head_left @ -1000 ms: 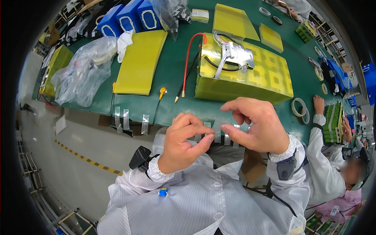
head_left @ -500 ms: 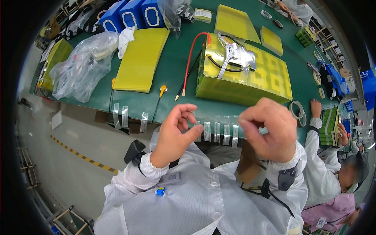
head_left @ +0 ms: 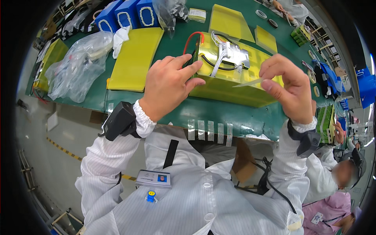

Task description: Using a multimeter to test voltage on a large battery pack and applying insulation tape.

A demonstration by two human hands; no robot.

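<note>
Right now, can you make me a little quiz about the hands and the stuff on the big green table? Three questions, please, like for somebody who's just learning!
1. What does the person's right hand pinch?
A) a bendy red cable
B) a thin translucent strip
C) a crumpled white cloth

2. True or false: the crumpled clear plastic bag lies to the left of the stack of flat yellow rectangular sheets.

3. How many blue boxes with white oval outlines stand side by side beyond that stack?

Key: 1. B; 2. True; 3. Three
</note>
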